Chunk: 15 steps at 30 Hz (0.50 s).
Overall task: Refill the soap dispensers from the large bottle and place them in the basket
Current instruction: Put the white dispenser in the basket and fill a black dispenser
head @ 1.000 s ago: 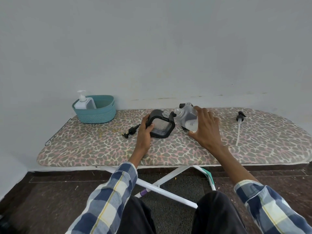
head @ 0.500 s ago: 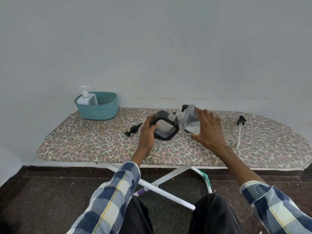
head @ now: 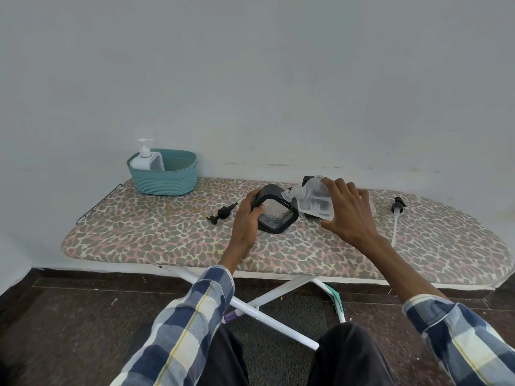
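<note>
My left hand (head: 246, 218) grips a black-framed clear soap dispenser (head: 274, 214) that is tilted on the ironing board (head: 167, 235). My right hand (head: 348, 215) holds the large clear bottle (head: 313, 203) tipped to the left, its open neck at the dispenser's mouth. A black pump head (head: 221, 213) lies left of the dispenser. Another black pump with a long white tube (head: 397, 215) lies to the right. A teal basket (head: 164, 172) at the board's back left holds a white pump dispenser (head: 146, 157).
A second black object (head: 308, 181) sits behind the large bottle, mostly hidden. The board stands against a pale wall on white crossed legs (head: 267, 310) over a dark floor. My knees are at the bottom of the view.
The view has shifted upward, so the board sits lower in the frame. Both hands keep the same hold, with the bottle still tipped against the dispenser.
</note>
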Available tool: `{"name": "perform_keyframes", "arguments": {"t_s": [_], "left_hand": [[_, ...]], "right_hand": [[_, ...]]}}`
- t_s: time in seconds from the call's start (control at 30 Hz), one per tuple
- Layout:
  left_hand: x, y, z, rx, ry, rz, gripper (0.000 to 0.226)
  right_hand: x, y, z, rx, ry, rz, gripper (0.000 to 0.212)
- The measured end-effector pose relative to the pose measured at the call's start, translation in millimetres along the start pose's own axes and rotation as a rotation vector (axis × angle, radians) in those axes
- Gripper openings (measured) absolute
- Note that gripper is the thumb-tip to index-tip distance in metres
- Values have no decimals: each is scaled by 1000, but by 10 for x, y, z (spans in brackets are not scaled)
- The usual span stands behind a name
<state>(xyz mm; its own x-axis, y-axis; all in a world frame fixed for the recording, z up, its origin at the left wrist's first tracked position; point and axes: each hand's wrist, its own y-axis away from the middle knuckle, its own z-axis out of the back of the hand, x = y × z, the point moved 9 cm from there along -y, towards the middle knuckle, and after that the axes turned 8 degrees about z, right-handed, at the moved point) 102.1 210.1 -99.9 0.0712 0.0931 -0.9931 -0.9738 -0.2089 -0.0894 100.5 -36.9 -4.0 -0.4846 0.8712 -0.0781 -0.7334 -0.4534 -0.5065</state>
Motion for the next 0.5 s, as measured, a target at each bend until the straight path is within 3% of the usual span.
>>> {"name": "perform_keyframes", "arguments": {"t_s": [0.5], "left_hand": [[48, -40, -5, -9, -33, 4, 56]], "right_hand": [[-14, -69, 80, 20, 62, 27, 109]]}}
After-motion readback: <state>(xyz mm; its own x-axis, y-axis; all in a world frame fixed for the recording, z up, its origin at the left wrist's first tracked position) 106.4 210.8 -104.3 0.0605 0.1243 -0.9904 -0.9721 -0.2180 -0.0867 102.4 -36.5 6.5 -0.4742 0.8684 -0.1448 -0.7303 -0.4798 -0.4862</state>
